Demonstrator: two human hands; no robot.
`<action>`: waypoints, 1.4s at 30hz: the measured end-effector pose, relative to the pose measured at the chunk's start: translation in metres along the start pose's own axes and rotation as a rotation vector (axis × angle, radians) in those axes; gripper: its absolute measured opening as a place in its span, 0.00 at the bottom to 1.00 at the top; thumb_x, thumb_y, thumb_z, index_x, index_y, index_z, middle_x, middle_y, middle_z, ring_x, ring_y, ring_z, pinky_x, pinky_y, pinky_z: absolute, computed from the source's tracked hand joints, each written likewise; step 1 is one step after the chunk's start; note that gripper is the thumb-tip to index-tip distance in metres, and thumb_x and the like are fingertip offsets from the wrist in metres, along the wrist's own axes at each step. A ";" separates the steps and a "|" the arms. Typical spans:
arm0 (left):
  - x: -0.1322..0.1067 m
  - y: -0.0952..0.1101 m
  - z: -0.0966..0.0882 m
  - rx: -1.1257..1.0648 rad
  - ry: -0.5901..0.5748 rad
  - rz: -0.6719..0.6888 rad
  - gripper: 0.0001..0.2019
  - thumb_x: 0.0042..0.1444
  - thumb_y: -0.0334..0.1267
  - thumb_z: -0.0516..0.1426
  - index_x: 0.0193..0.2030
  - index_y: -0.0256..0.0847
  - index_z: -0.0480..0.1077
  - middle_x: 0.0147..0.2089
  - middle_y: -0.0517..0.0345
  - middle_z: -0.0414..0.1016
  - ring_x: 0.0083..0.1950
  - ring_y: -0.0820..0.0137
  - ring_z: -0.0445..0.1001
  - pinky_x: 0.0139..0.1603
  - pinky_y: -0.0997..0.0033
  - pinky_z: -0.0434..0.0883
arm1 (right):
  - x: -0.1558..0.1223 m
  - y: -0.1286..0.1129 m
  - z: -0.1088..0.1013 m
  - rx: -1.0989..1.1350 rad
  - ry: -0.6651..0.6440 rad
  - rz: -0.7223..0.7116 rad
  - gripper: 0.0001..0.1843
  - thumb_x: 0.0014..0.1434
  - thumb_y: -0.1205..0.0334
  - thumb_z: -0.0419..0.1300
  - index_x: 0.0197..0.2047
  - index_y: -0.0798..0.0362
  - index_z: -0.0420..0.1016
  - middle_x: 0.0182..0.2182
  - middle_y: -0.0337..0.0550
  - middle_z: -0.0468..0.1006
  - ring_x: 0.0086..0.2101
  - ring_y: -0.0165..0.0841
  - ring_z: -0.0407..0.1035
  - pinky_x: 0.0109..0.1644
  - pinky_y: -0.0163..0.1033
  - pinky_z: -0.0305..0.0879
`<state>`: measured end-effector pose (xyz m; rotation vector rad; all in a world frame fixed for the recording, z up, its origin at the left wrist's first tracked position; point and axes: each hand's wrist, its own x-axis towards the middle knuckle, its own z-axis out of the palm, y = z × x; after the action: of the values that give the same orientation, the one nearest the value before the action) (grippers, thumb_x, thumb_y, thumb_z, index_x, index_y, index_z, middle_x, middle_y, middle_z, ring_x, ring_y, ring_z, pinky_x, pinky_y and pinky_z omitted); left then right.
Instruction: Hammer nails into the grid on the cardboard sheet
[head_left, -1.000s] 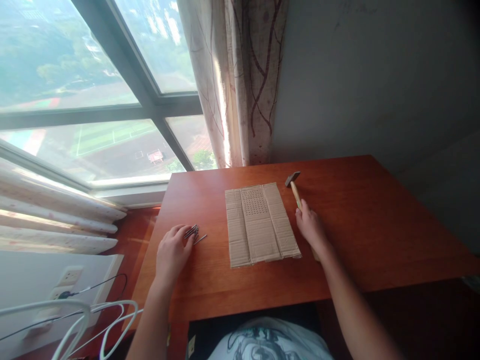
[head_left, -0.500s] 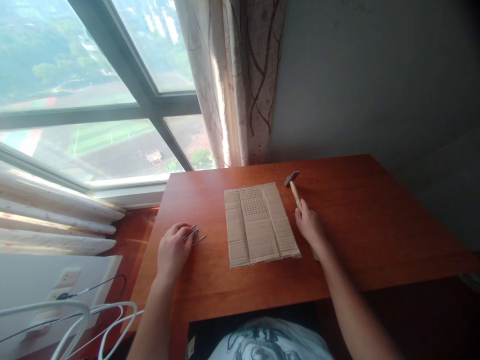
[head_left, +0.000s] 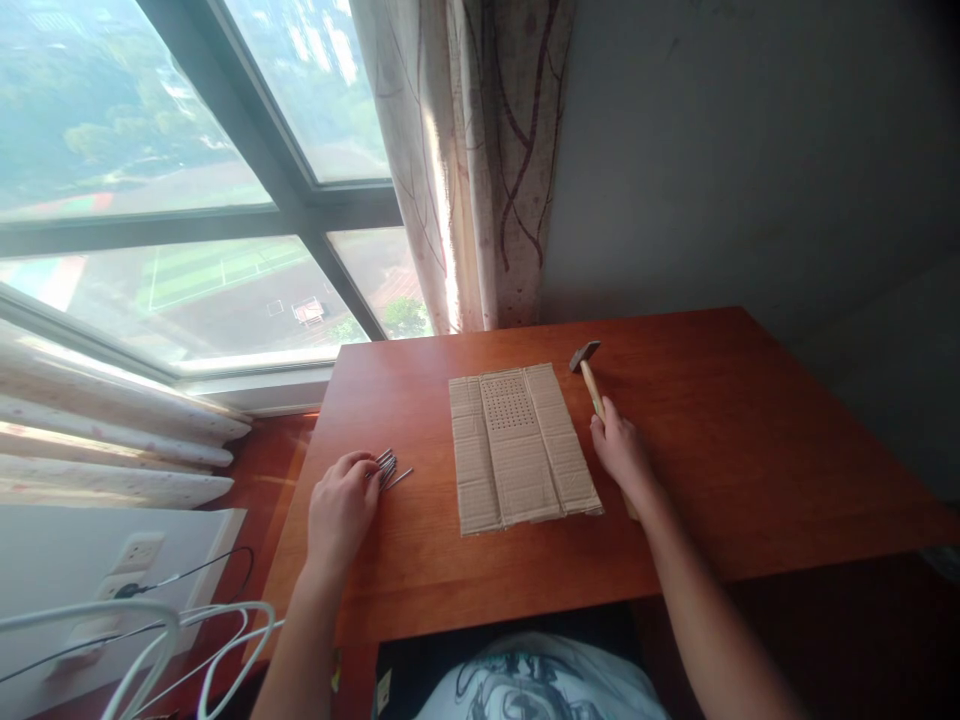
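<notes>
The red-brown table [head_left: 712, 430] is shiny and stands by a big window [head_left: 300, 215], a pale curtain [head_left: 525, 150] with dark red twig shapes and a grey wall [head_left: 712, 160], with a green field [head_left: 225, 270] far down outside. The card [head_left: 525, 475] lies flat mid-table with rows of dots [head_left: 511, 403], and right of it the right hand [head_left: 621, 450] grips the hammer [head_left: 591, 388]. Left of it the left hand [head_left: 341, 510] curls over the nails [head_left: 387, 466], but I can't tell if it holds any.

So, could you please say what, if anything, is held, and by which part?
The right hand holds the hammer by its handle; whether the left hand grips any nails is unclear.
</notes>
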<state>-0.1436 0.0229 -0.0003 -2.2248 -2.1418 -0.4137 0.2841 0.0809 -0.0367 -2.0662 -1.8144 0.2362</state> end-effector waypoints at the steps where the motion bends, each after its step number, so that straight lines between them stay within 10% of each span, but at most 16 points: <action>1: 0.000 0.001 -0.001 -0.001 -0.001 -0.001 0.12 0.63 0.43 0.50 0.38 0.42 0.73 0.49 0.52 0.76 0.46 0.60 0.75 0.47 0.62 0.70 | 0.000 0.000 0.000 0.001 0.001 0.000 0.24 0.68 0.64 0.47 0.62 0.67 0.63 0.43 0.64 0.81 0.41 0.45 0.77 0.42 0.41 0.71; 27: -0.012 0.026 0.000 0.010 0.068 0.082 0.11 0.63 0.41 0.52 0.36 0.42 0.74 0.54 0.46 0.72 0.53 0.55 0.71 0.53 0.54 0.70 | -0.001 0.000 0.000 0.022 0.009 0.012 0.24 0.68 0.63 0.47 0.63 0.64 0.63 0.45 0.63 0.80 0.44 0.45 0.77 0.45 0.42 0.71; 42: -0.009 -0.004 0.005 -0.142 0.043 0.013 0.15 0.64 0.45 0.52 0.52 0.42 0.70 0.49 0.49 0.74 0.48 0.60 0.73 0.50 0.62 0.71 | 0.000 0.001 0.001 0.041 0.023 0.000 0.24 0.67 0.63 0.47 0.63 0.64 0.63 0.45 0.62 0.81 0.44 0.45 0.77 0.45 0.42 0.71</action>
<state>-0.1470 0.0149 -0.0074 -2.2778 -2.1384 -0.6259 0.2849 0.0805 -0.0379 -2.0323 -1.7818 0.2472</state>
